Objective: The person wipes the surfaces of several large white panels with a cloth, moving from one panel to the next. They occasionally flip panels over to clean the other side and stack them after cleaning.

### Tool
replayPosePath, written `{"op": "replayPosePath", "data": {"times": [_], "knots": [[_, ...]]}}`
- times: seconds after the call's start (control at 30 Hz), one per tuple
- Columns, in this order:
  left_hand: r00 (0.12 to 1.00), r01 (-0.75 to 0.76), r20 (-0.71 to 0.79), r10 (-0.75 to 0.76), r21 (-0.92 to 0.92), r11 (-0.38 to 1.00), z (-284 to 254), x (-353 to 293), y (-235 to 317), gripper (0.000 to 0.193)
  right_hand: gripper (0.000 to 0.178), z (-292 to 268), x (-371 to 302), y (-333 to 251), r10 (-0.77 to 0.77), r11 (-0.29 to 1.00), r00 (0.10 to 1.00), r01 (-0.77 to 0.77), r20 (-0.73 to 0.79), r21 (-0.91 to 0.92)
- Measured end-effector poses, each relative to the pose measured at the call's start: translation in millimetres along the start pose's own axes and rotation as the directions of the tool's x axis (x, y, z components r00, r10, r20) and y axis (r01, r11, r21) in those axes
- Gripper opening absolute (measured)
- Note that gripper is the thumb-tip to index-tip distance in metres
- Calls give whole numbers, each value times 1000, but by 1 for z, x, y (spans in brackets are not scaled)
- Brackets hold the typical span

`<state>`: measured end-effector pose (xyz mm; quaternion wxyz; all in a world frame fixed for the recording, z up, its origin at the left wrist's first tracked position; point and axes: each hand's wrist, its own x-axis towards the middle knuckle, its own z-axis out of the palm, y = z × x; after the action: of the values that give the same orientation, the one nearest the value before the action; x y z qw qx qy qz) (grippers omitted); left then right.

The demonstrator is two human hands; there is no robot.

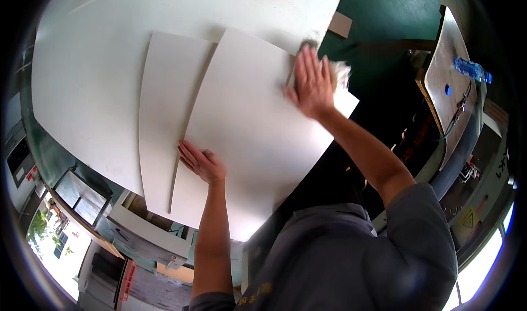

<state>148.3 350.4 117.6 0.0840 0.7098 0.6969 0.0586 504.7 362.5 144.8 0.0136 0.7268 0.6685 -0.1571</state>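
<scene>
A large white board lies on top of a second white board, which sticks out from under its left side. My left hand rests flat on the upper board's left edge, fingers stretched out. Toward the far right edge of that board, my right hand presses on a crumpled pale rag, its palm over it and the thumb out to the side. The rag shows past the hand, with a dark patch by the fingertips; most of it is hidden. The right hand is slightly blurred.
Both boards lie on a big white table. At the right stand a wooden-topped surface and a blue-labelled bottle lying on it. A small brown board sits beyond the table edge. An open drawer is at lower left.
</scene>
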Motion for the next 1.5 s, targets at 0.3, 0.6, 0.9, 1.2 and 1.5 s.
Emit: {"op": "replayPosePath", "data": {"times": [0.3, 0.6, 0.9, 1.2, 1.5], "knots": [[1000, -24, -5, 24, 47, 999, 2, 7, 3, 73, 88, 45, -128, 3, -220, 942, 940, 134, 262, 308], [1000, 8, 29, -10, 89, 996, 0, 3, 3, 74, 96, 54, -144, -14, -280, 942, 945, 237, 171, 236], [1000, -21, 1, 21, 83, 996, 4, 6, 0, 76, 91, 30, -99, 7, -4, 963, 969, -63, 246, 263], [1000, 24, 2, -24, 13, 1000, -4, 7, 7, 74, 87, -10, 23, 21, -121, 992, 991, 118, 60, 47], [992, 22, -112, -59, -306, 952, -8, 4, 2, 83, 85, 3, 184, -95, -364, 923, 898, 314, -245, -221]]}}
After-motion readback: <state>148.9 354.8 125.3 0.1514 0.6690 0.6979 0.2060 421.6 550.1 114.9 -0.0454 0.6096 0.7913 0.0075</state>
